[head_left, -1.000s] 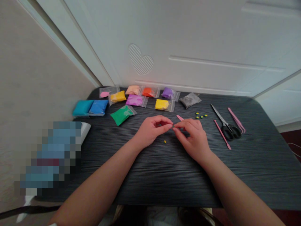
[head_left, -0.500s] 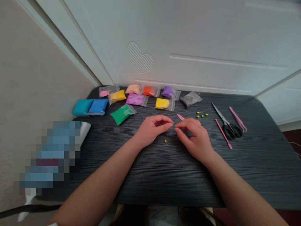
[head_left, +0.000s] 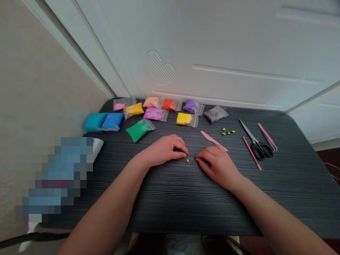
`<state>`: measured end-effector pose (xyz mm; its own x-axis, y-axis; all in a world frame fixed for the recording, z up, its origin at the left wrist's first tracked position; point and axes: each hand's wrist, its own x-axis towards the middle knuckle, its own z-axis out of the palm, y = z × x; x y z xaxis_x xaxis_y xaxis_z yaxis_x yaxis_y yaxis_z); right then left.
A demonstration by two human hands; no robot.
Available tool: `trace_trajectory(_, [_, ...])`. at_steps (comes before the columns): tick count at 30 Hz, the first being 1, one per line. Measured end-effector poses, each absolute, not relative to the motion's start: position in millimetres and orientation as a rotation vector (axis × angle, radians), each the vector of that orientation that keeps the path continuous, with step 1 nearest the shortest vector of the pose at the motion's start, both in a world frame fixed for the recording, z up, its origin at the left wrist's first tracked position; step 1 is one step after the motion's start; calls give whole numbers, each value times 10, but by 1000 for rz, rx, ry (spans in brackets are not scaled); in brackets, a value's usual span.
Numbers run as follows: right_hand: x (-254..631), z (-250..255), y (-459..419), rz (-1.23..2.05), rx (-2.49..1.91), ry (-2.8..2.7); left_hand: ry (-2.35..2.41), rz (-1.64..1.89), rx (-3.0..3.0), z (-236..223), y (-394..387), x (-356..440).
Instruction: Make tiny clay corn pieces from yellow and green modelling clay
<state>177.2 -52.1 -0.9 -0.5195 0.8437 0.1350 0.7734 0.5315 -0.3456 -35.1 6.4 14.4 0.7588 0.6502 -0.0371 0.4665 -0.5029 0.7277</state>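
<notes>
My left hand rests low over the dark table, its thumb and fingertips drawn together just beside a tiny yellow clay piece. Whether anything sits between those tips is hidden. Between the thumb and forefinger of my right hand is a tiny green clay piece, held close to the tabletop. Just behind the right hand lies a pink plastic clay knife, its far end partly under the fingers. Several small yellow-and-green clay pieces lie in a cluster farther right.
Bags of coloured clay line the back, with a green bag and a yellow bag nearest. Black-handled scissors, a thin pink tool and pink tweezers lie right. A blurred-out object occupies the left edge.
My hands have parted and come down toward the table. The green clay piece has stayed with my right hand, while my left has moved beside the yellow piece. More of the pink knife shows.
</notes>
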Motion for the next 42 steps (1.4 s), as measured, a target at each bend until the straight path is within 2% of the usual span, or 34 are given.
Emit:
trace_trajectory(12, [1788, 11, -515, 391, -1394, -2479, 779, 202, 2311, 127, 37, -334])
trace_trajectory(26, [1771, 13, -513, 394, -1403, -2485, 776, 230, 2324, 122, 27, -301])
trace_trajectory(35, [1794, 65, -533, 402, -1371, -2473, 827, 391, 2124, 207, 0, -285])
trace_trajectory(42, [1805, 100, -543, 397, -1329, -2265, 893, 527, 2062, 221, -43, -220])
